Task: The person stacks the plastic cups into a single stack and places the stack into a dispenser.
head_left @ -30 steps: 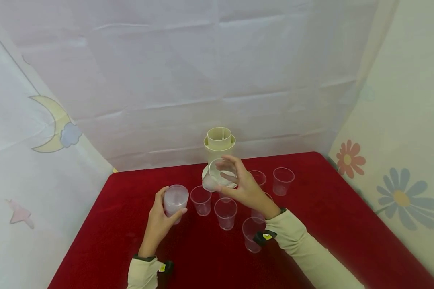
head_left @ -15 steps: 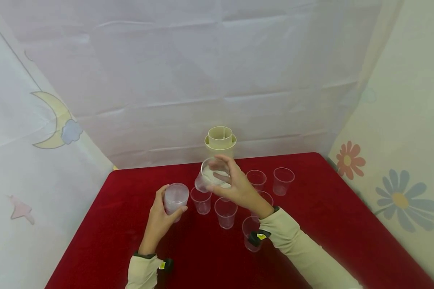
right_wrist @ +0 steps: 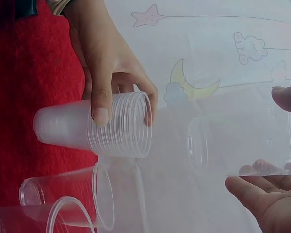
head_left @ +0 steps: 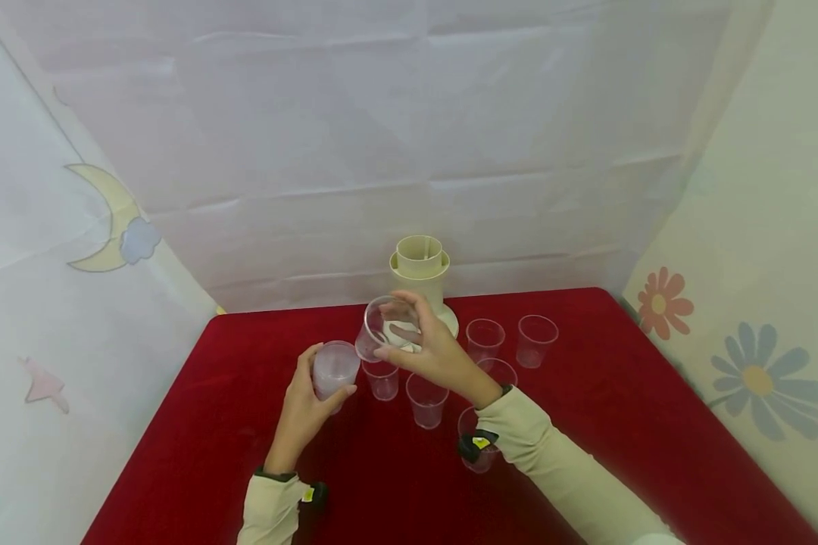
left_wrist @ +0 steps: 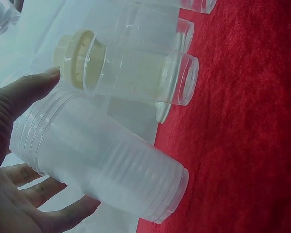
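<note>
Within hands (head_left: pixel 305 409) (head_left: pixel 438 354), cup stack (head_left: pixel 334 369) left, cup (head_left: pixel 369 337) right

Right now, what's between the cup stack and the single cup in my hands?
Only open air: in the right wrist view, the gap between the cup stack and the single cup is bare, with the printed backdrop behind.

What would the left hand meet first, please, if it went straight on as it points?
Probably the creased white backdrop, though the stack of clear plastic cups in the left hand might brush the clear plastic cup in the right hand first; depth is unclear.
</note>
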`<state>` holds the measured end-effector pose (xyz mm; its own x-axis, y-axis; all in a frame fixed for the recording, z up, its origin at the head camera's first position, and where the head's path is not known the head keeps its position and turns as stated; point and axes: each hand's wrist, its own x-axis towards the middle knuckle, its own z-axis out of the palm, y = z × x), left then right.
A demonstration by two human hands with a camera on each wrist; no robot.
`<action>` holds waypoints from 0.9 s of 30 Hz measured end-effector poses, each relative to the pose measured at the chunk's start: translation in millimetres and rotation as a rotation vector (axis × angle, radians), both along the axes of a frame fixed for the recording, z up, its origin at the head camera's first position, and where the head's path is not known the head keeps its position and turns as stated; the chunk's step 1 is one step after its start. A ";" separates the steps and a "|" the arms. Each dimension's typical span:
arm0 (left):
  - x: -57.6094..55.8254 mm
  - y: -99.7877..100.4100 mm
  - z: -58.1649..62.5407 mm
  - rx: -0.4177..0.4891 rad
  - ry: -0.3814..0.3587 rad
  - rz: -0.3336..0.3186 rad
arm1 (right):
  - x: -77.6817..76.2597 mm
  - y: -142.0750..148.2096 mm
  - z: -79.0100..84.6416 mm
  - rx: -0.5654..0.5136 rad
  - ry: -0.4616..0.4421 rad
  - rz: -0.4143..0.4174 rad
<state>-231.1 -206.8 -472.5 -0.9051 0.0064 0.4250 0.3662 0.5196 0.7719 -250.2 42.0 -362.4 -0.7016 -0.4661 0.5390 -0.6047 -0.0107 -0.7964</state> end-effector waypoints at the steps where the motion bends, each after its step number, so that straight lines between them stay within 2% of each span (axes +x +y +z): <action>1: -0.4 0.1 0.2 -0.004 0.001 -0.001 | -0.3 -1.1 -0.4 -0.005 -0.006 0.004; 7: -0.4 0.4 -1.1 -0.020 0.008 0.008 | -0.8 -7.8 -2.4 0.011 -0.028 0.013; 22: 1.3 -0.6 -2.9 -0.022 -0.004 0.007 | -6.0 -31.0 -5.0 0.022 0.009 0.045; 27: 0.3 -0.5 -1.6 -0.024 0.009 -0.001 | -9.6 -36.1 -6.6 0.052 -0.017 0.037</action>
<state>-230.8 -207.3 -474.1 -0.9011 0.0173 0.4333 0.3737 0.5378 0.7557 -259.8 5.9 -369.0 -0.6921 -0.5190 0.5016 -0.5910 0.0086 -0.8066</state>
